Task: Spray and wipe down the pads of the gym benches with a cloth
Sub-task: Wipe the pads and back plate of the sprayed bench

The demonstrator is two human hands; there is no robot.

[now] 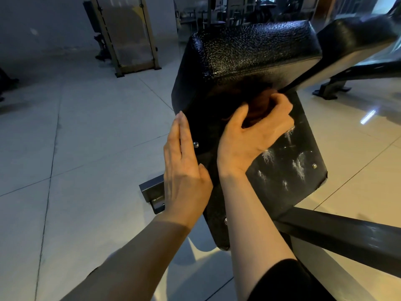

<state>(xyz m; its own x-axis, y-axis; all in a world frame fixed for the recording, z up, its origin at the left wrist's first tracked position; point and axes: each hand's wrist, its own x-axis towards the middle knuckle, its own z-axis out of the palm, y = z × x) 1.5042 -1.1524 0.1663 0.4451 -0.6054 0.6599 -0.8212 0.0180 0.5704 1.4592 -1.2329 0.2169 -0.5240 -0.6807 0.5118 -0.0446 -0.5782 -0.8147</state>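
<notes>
A black textured bench pad (249, 46) fills the upper middle, seen from its end, with its flat black underside board (288, 170) facing me. White streaks of spray or foam mark that board at the lower right. My right hand (256, 131) grips a bunched brown cloth (258, 107) and holds it against the board just below the pad's edge. My left hand (184, 161) lies flat with straight fingers along the left edge of the board. No spray bottle is in view.
The bench's black steel frame bar (338, 233) runs to the lower right, and a foot bracket (152, 194) sticks out at the left. A second black pad (355, 33) lies at the upper right. A framed machine (125, 33) stands at the back on the pale tiled floor (76, 127).
</notes>
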